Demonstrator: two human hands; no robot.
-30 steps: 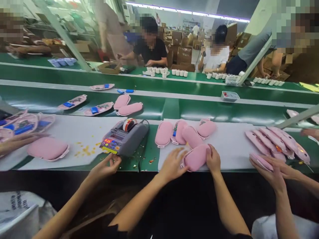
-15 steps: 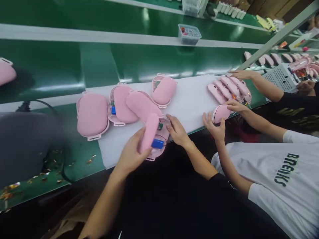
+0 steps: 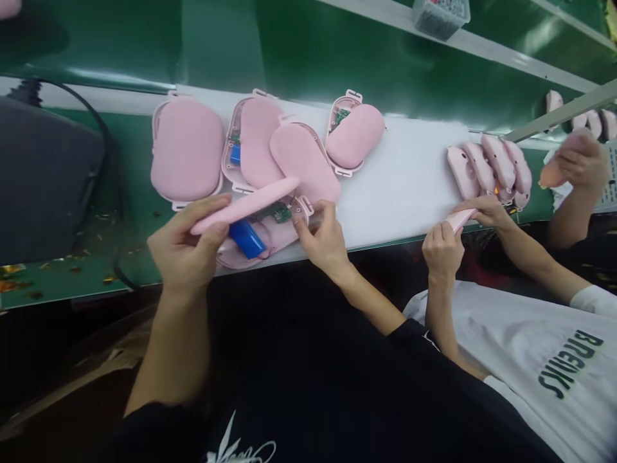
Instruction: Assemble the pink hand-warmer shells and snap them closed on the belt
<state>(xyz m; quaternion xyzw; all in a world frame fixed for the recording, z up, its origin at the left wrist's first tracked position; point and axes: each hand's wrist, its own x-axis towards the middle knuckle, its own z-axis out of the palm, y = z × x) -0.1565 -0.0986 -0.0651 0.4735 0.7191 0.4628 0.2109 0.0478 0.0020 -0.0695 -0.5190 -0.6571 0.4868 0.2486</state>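
Observation:
My left hand point(image 3: 187, 241) pinches a pink rounded cover point(image 3: 250, 204), tilted on edge above an open pink casing point(image 3: 284, 236). Inside that casing show a blue battery point(image 3: 247, 239) and a green circuit board point(image 3: 279, 212). At the casing's right end, my right hand point(image 3: 325, 241) grips its slotted rim between thumb and fingers. Behind it lie more pink casings, their covers set askew: one in the middle point(image 3: 308, 164), one to its left point(image 3: 263, 138) and one to its right point(image 3: 357, 135). A further pink unit point(image 3: 187, 148), covered, rests at the left.
White sheeting point(image 3: 400, 173) covers part of the green bench. A dark grey box point(image 3: 43, 180) with a black cable stands left, near scattered scraps. To the right, a co-worker's hands point(image 3: 443, 251) hold a pink part beside a row of pink units point(image 3: 486, 167). A clear tub point(image 3: 441, 16) stands behind.
My view has shifted. The cover in my left hand has turned from steep to nearly level, baring the battery. My right hand stays at the casing. The co-worker's pink part has been tipped on edge.

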